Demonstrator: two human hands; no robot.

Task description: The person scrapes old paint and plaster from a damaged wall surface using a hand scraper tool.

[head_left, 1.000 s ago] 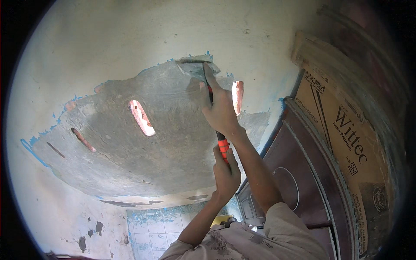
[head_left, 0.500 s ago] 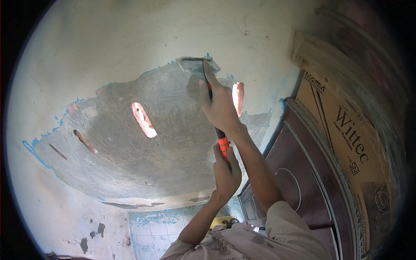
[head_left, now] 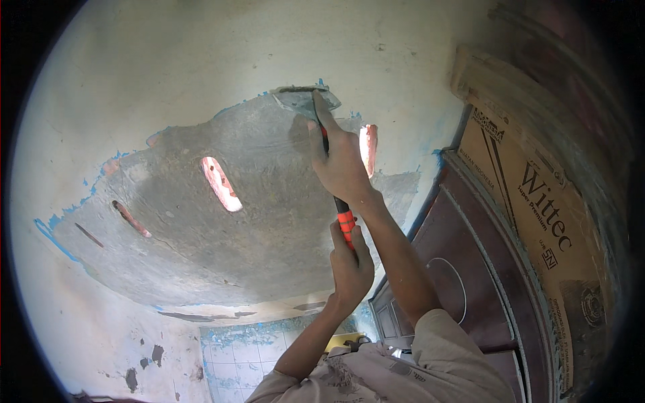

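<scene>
A long-handled scraper point(head_left: 346, 221) with a black and orange-red handle is held in both hands. My right hand point(head_left: 344, 164) wraps round its upper shaft, the index finger stretched along toward the wide blade. Lower down, my left hand point(head_left: 353, 272) grips the orange-red end of the handle. The blade lies against the wall where the bare grey patch point(head_left: 269, 201) meets the pale painted surface point(head_left: 235, 54). Ragged blue flakes of paint line that border. A dark strip shows along the blade's top edge.
Slanted slots pierce the grey patch, among them a bright one point(head_left: 222, 185). On the right stands a dark brown wooden door point(head_left: 457, 255), with a brown cardboard box point(head_left: 531, 195) beside it. White tiles point(head_left: 232, 363) with chipped blue paint are at the bottom.
The blade has shifted very slightly upward along the border of the painted area. Both hands keep their grip on the scraper and have barely moved.
</scene>
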